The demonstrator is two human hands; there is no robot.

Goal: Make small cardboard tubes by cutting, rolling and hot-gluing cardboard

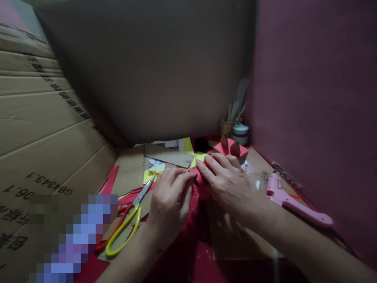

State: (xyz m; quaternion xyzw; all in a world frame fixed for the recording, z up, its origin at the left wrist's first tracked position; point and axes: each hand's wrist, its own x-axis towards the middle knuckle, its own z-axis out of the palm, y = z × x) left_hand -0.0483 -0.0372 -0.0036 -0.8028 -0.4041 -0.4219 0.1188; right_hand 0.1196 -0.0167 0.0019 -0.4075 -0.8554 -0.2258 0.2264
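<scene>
My right hand [228, 182] presses its fingers over a small red craft piece [204, 192], which is partly hidden under the hand. At the left edge of that piece, my left hand [172, 192] is closed in a pinch. Something small and dark shows by its fingertips, too small to name. Just beyond my right hand stands a red box shape [242, 150] with brown pointed flaps on top. Scissors [138, 214] with one red and one yellow handle lie left of my left hand, blades pointing away.
A pink glue gun [300, 208] lies to the right. Cardboard pieces [169, 154] and yellow paper cover the back of the red surface. A lidded pot [240, 134] and a wicker holder [226, 126] with pale sticks stand in the far corner. A large cardboard panel [44, 129] rises on the left.
</scene>
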